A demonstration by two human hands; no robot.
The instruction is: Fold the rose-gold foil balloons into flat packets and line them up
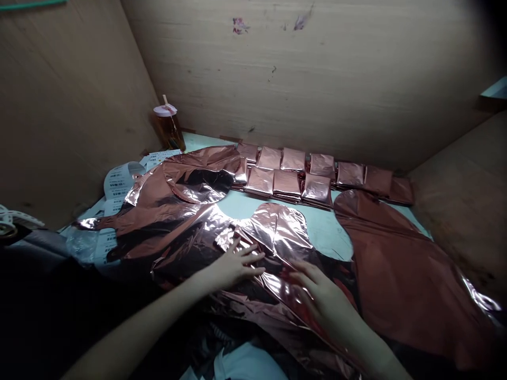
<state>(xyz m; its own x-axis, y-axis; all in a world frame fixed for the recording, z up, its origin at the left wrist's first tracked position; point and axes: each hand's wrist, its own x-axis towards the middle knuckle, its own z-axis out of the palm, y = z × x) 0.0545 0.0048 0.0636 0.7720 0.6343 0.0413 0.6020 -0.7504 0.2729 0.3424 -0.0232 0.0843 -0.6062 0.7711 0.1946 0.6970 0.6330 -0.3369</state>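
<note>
Large flat rose-gold foil balloons (396, 279) with rounded outlines lie spread over the table and overlap one another. My left hand (236, 265) rests on the foil near the middle, fingers spread, beside a narrow folded strip of foil (273, 282). Over the right part of that strip is my right hand (320, 287), its fingers stretched out and slightly blurred. Neither hand grips anything that I can see. The foil's near part drops toward my lap, and my arms hide some of it.
Folded square foil packets (287, 183) sit in two rows along the back wall (277, 79). A lidded cup (169, 129) with a stick stands in the back left corner. A curled strip of printed labels (116, 187) lies at left beside clear plastic (81, 245). Wooden boards enclose the table (328, 232).
</note>
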